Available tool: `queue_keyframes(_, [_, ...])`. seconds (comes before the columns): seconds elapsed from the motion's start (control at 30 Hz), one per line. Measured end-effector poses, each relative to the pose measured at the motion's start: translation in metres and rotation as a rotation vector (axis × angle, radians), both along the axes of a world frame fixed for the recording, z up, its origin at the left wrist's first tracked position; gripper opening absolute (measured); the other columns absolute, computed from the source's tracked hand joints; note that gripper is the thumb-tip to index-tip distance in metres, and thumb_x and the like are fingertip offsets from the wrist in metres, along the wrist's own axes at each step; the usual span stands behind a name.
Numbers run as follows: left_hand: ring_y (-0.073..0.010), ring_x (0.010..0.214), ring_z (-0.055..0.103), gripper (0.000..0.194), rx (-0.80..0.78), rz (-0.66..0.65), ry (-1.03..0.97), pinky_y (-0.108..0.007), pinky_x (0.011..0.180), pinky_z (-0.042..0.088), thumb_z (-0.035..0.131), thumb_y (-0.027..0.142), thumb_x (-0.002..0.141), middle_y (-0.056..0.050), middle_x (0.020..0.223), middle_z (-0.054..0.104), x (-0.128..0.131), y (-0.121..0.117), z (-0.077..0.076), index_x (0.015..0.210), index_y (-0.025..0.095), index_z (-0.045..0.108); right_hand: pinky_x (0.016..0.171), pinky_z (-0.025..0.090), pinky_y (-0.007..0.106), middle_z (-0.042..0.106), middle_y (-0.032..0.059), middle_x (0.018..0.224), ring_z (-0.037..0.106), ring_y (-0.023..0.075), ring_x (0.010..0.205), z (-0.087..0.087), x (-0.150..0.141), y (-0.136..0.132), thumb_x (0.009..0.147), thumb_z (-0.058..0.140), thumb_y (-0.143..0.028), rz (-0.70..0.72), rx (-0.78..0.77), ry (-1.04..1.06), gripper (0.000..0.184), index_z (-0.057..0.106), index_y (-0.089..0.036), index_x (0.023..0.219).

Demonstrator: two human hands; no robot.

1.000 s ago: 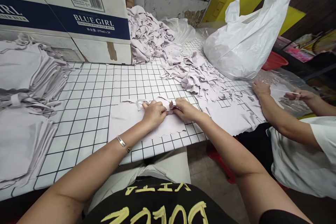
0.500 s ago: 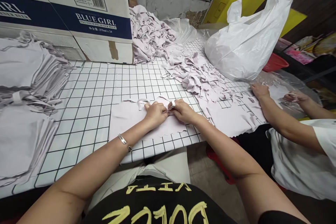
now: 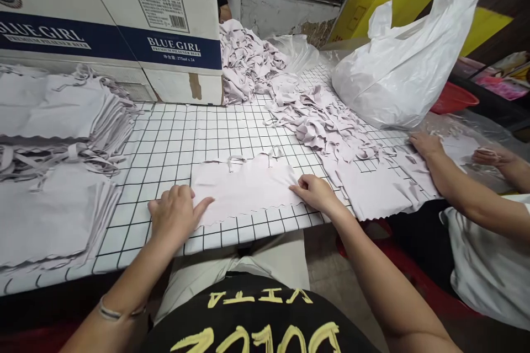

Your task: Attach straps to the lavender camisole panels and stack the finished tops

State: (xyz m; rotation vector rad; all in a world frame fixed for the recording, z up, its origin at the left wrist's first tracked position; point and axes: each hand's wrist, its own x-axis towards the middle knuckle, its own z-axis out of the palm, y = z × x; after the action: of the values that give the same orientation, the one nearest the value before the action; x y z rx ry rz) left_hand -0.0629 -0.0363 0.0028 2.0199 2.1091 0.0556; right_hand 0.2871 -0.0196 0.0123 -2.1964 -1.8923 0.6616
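Note:
A pale pink fabric piece (image 3: 244, 185) with narrow straps along its far edge lies flat on the checked table in front of me. My left hand (image 3: 174, 212) rests at its left end, thumb stretched onto the cloth and fingers on the tabletop. My right hand (image 3: 317, 192) pinches the right edge of the same piece between thumb and fingers. To the left lie two stacks of similar pieces, a nearer stack (image 3: 49, 209) and a farther stack (image 3: 53, 105), with straps trailing from them.
A large beer carton (image 3: 182, 85) stands at the back left. Beyond the cloth are a heap of pink fabric strips (image 3: 252, 60) and a white plastic bag (image 3: 397, 71). More flat pieces (image 3: 368, 190) lie to the right, beside a co-worker's hands (image 3: 426, 144).
My hands have parted from the straps at the cloth's far edge. The left moved to its left end, the right to its right edge. The straps now lie loose.

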Motion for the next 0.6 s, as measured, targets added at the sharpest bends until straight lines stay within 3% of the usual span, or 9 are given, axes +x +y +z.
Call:
queue_keyframes(0.1, [-0.0338, 0.102, 0.053, 0.04, 0.024, -0.007, -0.001, -0.048, 0.084, 0.037, 0.037, 0.053, 0.091, -0.016, 0.107, 0.06, 0.003, -0.011, -0.005, 0.096, 0.017, 0.055, 0.055, 0.033, 0.027, 0.056, -0.0013, 0.062, 0.051, 0.0161, 0.059, -0.002, -0.009, -0.006, 0.082, 0.053, -0.042, -0.042, 0.031, 0.043, 0.025, 0.043, -0.022, 0.071])
queue_keyframes(0.2, [-0.0357, 0.101, 0.052, 0.049, 0.084, 0.06, 0.037, -0.049, 0.083, 0.038, 0.041, 0.057, 0.088, -0.021, 0.109, 0.059, 0.009, -0.015, -0.003, 0.102, 0.013, 0.055, 0.054, 0.034, 0.027, 0.055, -0.0032, 0.063, 0.052, 0.0167, 0.059, -0.004, -0.013, -0.007, 0.075, 0.063, -0.045, -0.075, 0.038, 0.075, 0.03, 0.045, -0.023, 0.085])
queue_keyframes(0.27, [-0.0355, 0.095, 0.055, 0.048, 0.069, 0.058, 0.012, -0.05, 0.082, 0.038, 0.043, 0.059, 0.086, -0.02, 0.101, 0.061, 0.008, -0.016, -0.001, 0.093, 0.014, 0.057, 0.053, 0.034, 0.026, 0.052, -0.0049, 0.063, 0.051, 0.0159, 0.057, -0.005, -0.016, -0.008, 0.068, 0.071, -0.042, -0.077, 0.004, 0.137, 0.039, 0.046, -0.024, 0.092])
queue_keyframes(0.33, [-0.0332, 0.09, 0.057, 0.036, 0.053, 0.031, -0.099, -0.049, 0.082, 0.039, 0.044, 0.051, 0.088, -0.015, 0.091, 0.062, 0.005, -0.017, 0.001, 0.079, 0.017, 0.054, 0.052, 0.035, 0.026, 0.048, -0.0066, 0.061, 0.049, 0.0142, 0.054, -0.001, -0.019, -0.011, 0.068, 0.071, -0.039, -0.097, -0.047, 0.339, 0.04, 0.047, -0.024, 0.096])
queue_keyframes(0.4, [-0.029, 0.084, 0.06, 0.027, 0.013, 0.062, -0.365, -0.043, 0.077, 0.043, 0.047, 0.043, 0.087, -0.009, 0.079, 0.061, 0.0, -0.017, 0.007, 0.074, 0.019, 0.049, 0.053, 0.04, 0.025, 0.049, -0.0066, 0.064, 0.051, 0.0133, 0.056, 0.013, -0.022, -0.013, 0.068, 0.072, -0.038, -0.139, -0.107, 0.673, 0.042, 0.046, -0.026, 0.099])
queue_keyframes(0.47, [-0.0234, 0.073, 0.061, 0.023, -0.082, 0.178, -0.808, -0.035, 0.067, 0.046, 0.056, 0.041, 0.082, -0.004, 0.073, 0.059, -0.01, -0.018, 0.024, 0.08, 0.02, 0.047, 0.054, 0.044, 0.025, 0.054, -0.0049, 0.07, 0.055, 0.013, 0.06, 0.035, -0.025, -0.015, 0.066, 0.075, -0.036, -0.197, -0.121, 0.995, 0.045, 0.046, -0.028, 0.1])
queue_keyframes(0.53, [-0.0175, 0.064, 0.059, 0.031, -0.202, 0.28, -1.276, -0.028, 0.058, 0.046, 0.066, 0.037, 0.075, -0.001, 0.074, 0.06, -0.028, -0.02, 0.05, 0.094, 0.021, 0.048, 0.051, 0.045, 0.024, 0.056, -0.0024, 0.075, 0.055, 0.0113, 0.059, 0.064, -0.03, -0.012, 0.062, 0.079, -0.03, -0.254, -0.079, 1.209, 0.044, 0.053, -0.029, 0.097])
queue_keyframes(0.6, [-0.0132, 0.06, 0.058, 0.04, -0.265, 0.307, -1.584, -0.024, 0.054, 0.047, 0.071, 0.028, 0.071, 0.0, 0.077, 0.06, -0.056, -0.025, 0.082, 0.104, 0.022, 0.049, 0.045, 0.043, 0.02, 0.057, 0.0008, 0.077, 0.051, 0.0078, 0.055, 0.094, -0.04, -0.002, 0.06, 0.081, -0.024, -0.282, -0.003, 1.334, 0.036, 0.061, -0.028, 0.089])
